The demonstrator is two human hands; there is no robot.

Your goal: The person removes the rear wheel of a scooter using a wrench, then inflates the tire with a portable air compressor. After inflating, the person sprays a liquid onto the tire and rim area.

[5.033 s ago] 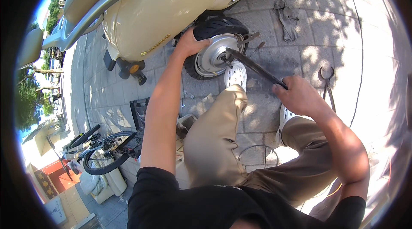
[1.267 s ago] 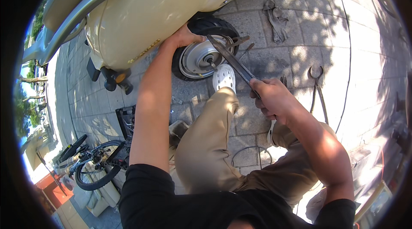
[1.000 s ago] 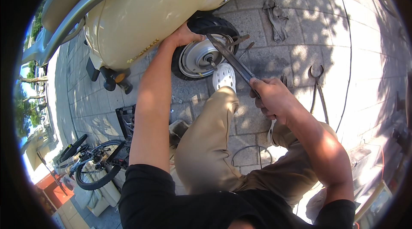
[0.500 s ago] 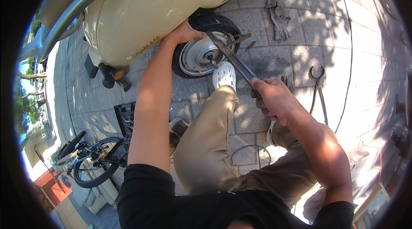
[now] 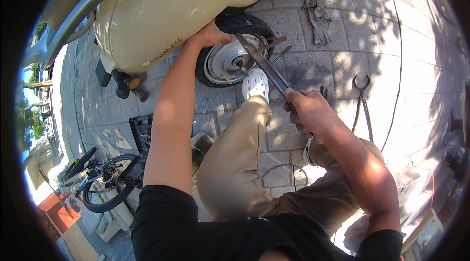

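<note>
My left hand (image 5: 213,36) grips the black tyre (image 5: 247,22) at its upper left, thumb over the silver hub (image 5: 225,58); some fingers are hidden. My right hand (image 5: 308,112) is closed round the lower end of a long dark metal bar (image 5: 267,68), whose tip meets the rim near my left thumb. A smaller dark lever (image 5: 275,43) sticks out at the rim's right side. My white clog (image 5: 254,85) is against the lower right of the wheel, beside the axle (image 5: 242,69).
A cream scooter (image 5: 152,6) is directly above the wheel. On the paving lie large pincers (image 5: 363,97) and a grey rag (image 5: 319,23) to the right, with a looped cable (image 5: 281,168) between my legs. A bicycle (image 5: 105,182) and black case (image 5: 139,129) are at lower left.
Compared with five seconds ago, the bar is steeper and its tip has shifted up the rim, with my right hand lower. Over the last second both hands have barely moved.
</note>
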